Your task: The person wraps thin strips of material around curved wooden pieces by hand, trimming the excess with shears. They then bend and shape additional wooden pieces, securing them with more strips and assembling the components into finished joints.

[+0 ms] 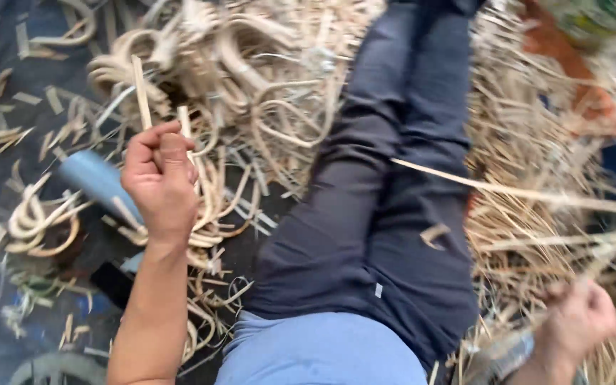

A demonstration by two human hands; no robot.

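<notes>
My left hand [160,182] is raised over the floor on the left. Its fingers are closed around thin pale cane strips [140,89] that stick upward out of the fist. My right hand [580,319] is at the lower right, blurred, curled into a fist around what looks like a pale strip [611,260] slanting up to the right. A long thin strip [507,189] lies across my dark-trousered legs [393,185], which stretch out between the two hands.
Curled cane loops [37,224] and short offcuts litter the dark floor on the left, beside a light-blue cylinder [98,182] and a black object [112,281]. A deep heap of straw-like slivers [536,128] covers the right, with an orange cloth [572,68] behind it.
</notes>
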